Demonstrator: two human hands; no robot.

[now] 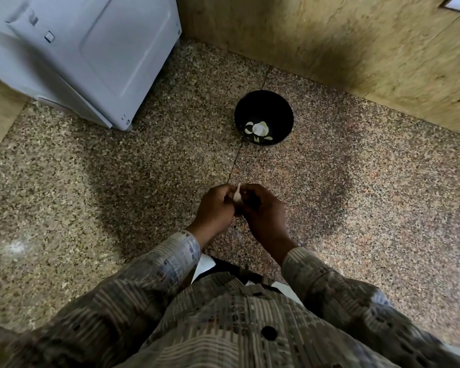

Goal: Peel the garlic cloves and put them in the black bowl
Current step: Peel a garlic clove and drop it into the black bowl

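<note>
Several peeled cloves (258,128) lie in the black bowl (282,110), while left hand (217,209) and right hand (263,211) pinch another garlic clove (237,195), apparently mid-peel.

Home utility corner: white appliance (85,54) on speckled stone floor (356,208), tiled wall (356,43)

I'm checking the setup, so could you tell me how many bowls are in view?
1: the black bowl on the speckled floor near the wall, with garlic pieces inside. The person's body may hide others.

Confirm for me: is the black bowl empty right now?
No, several pale garlic cloves lie at the bottom of the black bowl.
</note>
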